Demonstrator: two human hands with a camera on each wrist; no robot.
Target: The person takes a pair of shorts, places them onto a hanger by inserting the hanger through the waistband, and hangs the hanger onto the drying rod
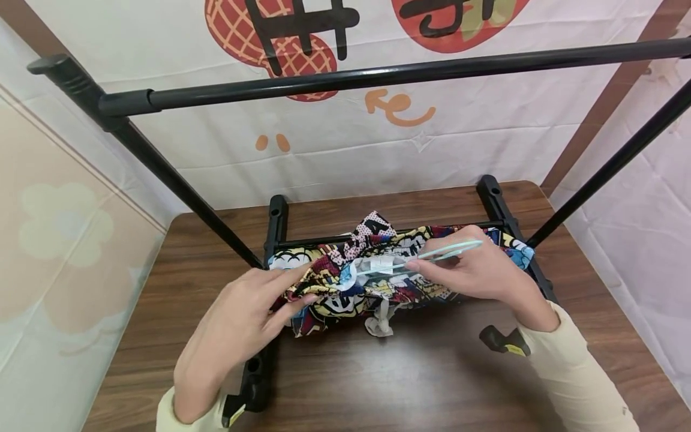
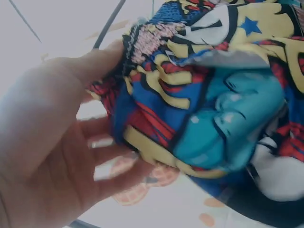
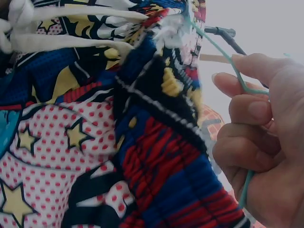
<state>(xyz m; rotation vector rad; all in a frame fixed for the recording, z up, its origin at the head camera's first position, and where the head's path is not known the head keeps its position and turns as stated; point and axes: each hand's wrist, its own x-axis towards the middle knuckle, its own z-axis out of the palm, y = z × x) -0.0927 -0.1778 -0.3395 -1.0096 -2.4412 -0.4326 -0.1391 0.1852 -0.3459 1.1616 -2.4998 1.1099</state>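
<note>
Comic-print shorts [image 1: 335,306] with a gathered elastic waistband [image 3: 161,104] and a white drawstring [image 1: 380,324] hang low between the feet of a black rack. My left hand [image 1: 232,327] pinches the waistband's left end between thumb and fingers; the left wrist view shows the bunched fabric [image 2: 156,99] close. A thin light-teal wire hanger [image 1: 459,247] slants over the waist opening, its left part inside. Its right end is held by my right hand [image 1: 475,264], and the right wrist view shows the teal wire [image 3: 219,50] running through my curled fingers.
The black rack's top bar [image 1: 378,77] crosses above my hands, with slanted side posts [image 1: 178,183] left and right. Its feet [image 1: 278,222] stand on a brown wooden table [image 1: 378,384]. A printed white cloth [image 1: 335,132] hangs behind.
</note>
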